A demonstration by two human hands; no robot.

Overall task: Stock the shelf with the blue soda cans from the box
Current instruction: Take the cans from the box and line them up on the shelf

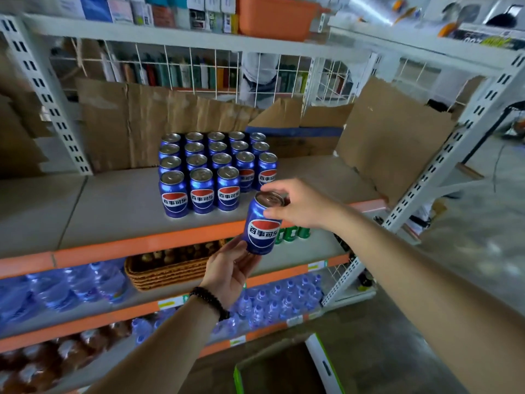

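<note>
— Blue can [262,223]: where is it?

— It is in the air, just in front of the shelf [119,206]. I hold it with both hands. It tilts a little, and its label faces me.

— How do your hands hold it?

— My left hand [230,268] is under it. The fingers curl up round the bottom. My right hand [298,206] comes from the side. Its thumb and fingers pinch the top rim.

— Are more cans up there?

— Yes. A block of cans [216,169] stands on the shelf in neat rows. The front row has three. My can is just to the right of that row and lower down, not touching it.

— Where is the box?

— The box [284,371] is down by the floor, below my arms. I cannot see what is in it.

— What else do you see?

— Brown cardboard [159,118] leans at the back of the shelf. A basket [167,271] sits one shelf down, and green cans [292,233] stand near it. Water bottles [71,288] lie lower still. I have a dark bead bracelet [210,302] on my left wrist.
</note>
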